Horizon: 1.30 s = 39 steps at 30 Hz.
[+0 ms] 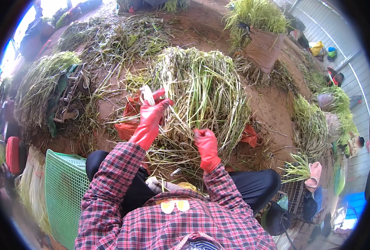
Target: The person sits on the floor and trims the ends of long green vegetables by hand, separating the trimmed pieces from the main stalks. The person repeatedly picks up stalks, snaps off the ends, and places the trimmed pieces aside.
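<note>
My left hand (150, 120), in a red rubber glove, grips a small bunch of pale stalks (147, 94) whose whitish ends stick up above the fingers. Lower and to the right, my right hand (206, 145), gloved the same, has its fingers closed on the end of a thin pale leaf (180, 119) that runs between the two hands. Beneath and beyond both hands lies a big heap of long green and straw-coloured leafy stalks (203, 84). Orange-red sheeting (127, 129) shows at the heap's left edge, and more of it at the right.
A green plastic mesh basket (64, 190) stands at my left, beside tied pale bundles (35, 184). A loaded cart (67, 103) is further left. Leaf litter (119, 37) covers the soil ahead. More green heaps (257, 18) and a dark crate (292, 193) are to the right.
</note>
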Tool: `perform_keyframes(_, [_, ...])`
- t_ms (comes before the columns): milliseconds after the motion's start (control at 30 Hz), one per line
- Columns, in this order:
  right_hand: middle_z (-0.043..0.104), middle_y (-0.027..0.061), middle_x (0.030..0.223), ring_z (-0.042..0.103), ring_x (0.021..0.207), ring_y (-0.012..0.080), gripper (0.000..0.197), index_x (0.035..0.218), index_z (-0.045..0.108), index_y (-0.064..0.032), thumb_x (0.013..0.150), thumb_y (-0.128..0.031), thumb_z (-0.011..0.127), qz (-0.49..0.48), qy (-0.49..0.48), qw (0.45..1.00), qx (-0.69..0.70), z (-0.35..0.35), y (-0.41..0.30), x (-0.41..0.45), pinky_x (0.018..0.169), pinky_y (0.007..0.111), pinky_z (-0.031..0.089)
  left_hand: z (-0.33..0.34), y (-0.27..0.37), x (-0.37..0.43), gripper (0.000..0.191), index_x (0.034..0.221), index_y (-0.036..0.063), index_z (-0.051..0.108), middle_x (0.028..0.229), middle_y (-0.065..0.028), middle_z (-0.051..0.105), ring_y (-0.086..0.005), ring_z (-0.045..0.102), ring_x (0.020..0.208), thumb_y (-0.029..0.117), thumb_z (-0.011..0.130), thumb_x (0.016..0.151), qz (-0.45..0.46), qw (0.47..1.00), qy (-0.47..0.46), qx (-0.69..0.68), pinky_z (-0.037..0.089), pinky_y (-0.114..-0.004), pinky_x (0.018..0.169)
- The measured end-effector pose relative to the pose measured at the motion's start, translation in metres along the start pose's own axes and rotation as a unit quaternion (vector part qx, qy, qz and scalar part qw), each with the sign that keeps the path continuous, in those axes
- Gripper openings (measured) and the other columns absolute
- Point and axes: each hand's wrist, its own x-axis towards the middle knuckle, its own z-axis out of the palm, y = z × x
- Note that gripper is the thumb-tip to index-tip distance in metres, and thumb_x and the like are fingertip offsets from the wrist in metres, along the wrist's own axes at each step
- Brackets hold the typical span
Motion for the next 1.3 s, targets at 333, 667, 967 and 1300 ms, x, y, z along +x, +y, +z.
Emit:
perform_keyframes(333, [0.056, 0.0189, 0.130, 0.049, 0.126, 0.0282, 0.106, 0.143, 0.033, 0.0049, 0.075, -0.070, 0.064, -0.038, -0.248, 0.960, 0.122, 0.000, -0.089, 0.030, 0.108, 0.032, 0.034, 0.002, 0.024, -0.013, 0.028, 0.120, 0.0094, 0.063, 0.084, -0.0031, 0.072, 0.0001, 0.030, 0.038, 0.010, 0.061, 0.092, -0.026, 0.996, -0.088, 0.005, 0.021, -0.019, 0.033])
perform_keyframes(667, [0.064, 0.0065, 0.077, 0.049, 0.044, 0.0078, 0.019, 0.100, 0.052, -0.0052, 0.102, -0.023, 0.046, 0.023, -0.224, 0.949, 0.222, 0.002, -0.028, -0.027, 0.036, 0.024, 0.037, -0.023, 0.054, 0.013, 0.048, 0.134, 0.0131, 0.052, 0.096, -0.0080, 0.068, 0.0002, 0.029, 0.043, -0.002, 0.054, 0.088, 0.064, 0.991, 0.010, -0.120, 0.023, -0.015, 0.036])
perform_keyframes(967, [0.069, 0.0181, 0.091, 0.068, 0.087, 0.0335, 0.017, 0.088, 0.072, -0.0075, 0.080, -0.018, 0.062, 0.122, -0.380, 0.734, -0.549, -0.084, 0.102, -0.086, 0.071, 0.043, 0.054, -0.073, 0.067, 0.055, 0.044, 0.135, 0.0110, 0.051, 0.095, -0.0083, 0.069, -0.0002, 0.030, 0.045, 0.002, 0.055, 0.092, 0.084, 0.975, -0.012, -0.208, 0.024, -0.016, 0.037])
perform_keyframes(1300, [0.059, 0.0204, 0.125, 0.055, 0.118, 0.0302, 0.101, 0.146, 0.023, 0.0064, 0.083, -0.065, 0.058, -0.040, -0.273, 0.958, 0.076, -0.010, -0.042, -0.051, 0.104, 0.036, 0.040, -0.004, 0.020, 0.001, 0.048, 0.138, 0.0110, 0.047, 0.094, -0.0029, 0.068, 0.0009, 0.031, 0.048, 0.006, 0.057, 0.091, -0.039, 0.988, -0.061, -0.135, 0.025, -0.015, 0.038])
